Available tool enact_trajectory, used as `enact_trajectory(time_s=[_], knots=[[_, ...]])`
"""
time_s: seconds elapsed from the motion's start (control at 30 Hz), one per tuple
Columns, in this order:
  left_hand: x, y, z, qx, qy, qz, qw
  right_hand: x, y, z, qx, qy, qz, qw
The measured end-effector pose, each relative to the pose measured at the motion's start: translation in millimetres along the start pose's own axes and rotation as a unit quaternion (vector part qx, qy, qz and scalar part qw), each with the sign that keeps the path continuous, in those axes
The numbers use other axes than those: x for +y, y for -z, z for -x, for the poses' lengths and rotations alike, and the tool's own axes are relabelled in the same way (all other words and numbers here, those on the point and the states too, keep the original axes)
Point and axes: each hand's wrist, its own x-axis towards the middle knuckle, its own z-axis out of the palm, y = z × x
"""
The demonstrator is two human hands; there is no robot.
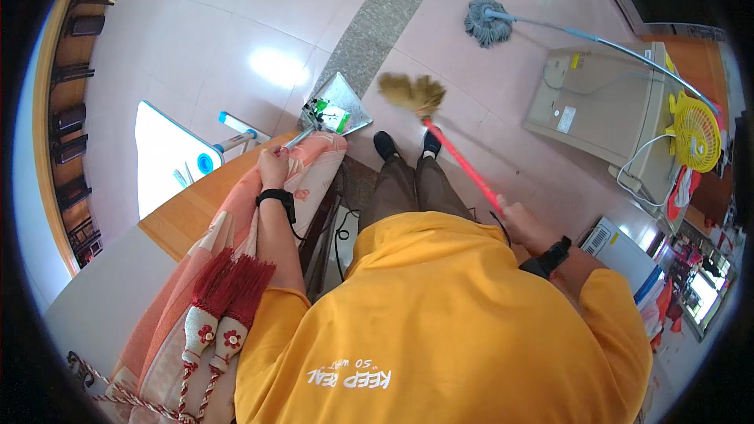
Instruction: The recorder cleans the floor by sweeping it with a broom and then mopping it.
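Observation:
My left hand [274,166] is closed around the handle of a metal dustpan [354,107], beside a pink patterned curtain [318,153]. Green and white packaging [333,118] and dark scraps lie in the pan, which rests on or just above the floor ahead of my feet. In my right hand [518,218] is the red handle of a straw broom [415,94]. The broom's bristles are blurred and stand to the right of the dustpan, apart from it, near my dark shoes. A grey strip of stone crosses the pale tiles beyond.
A grey string mop [488,22] with a long handle leans at the upper right, by a beige cabinet [595,100] and a yellow fan [697,131]. On the left are a white folding table [171,159] and a wooden ledge [177,206]. Red tassels [235,282] hang on the curtain.

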Motion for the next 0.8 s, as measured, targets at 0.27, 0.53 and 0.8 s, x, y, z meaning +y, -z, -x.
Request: enact_trajectory(time_s=[0.27, 0.53, 0.8], knots=[[-25, -12, -2, -0.036, 0.063, 0.053, 0.996, -18, 0, 14, 0.031, 0.328, 0.039, 0.943], [-30, -8, -3, -0.023, 0.067, 0.179, 0.981, -20, 54, 35, 0.115, 0.182, 0.130, 0.968], [-45, 8, 10, 0.020, 0.140, 0.077, 0.987, -42, 86, -91, 0.253, 0.190, 0.198, 0.928]])
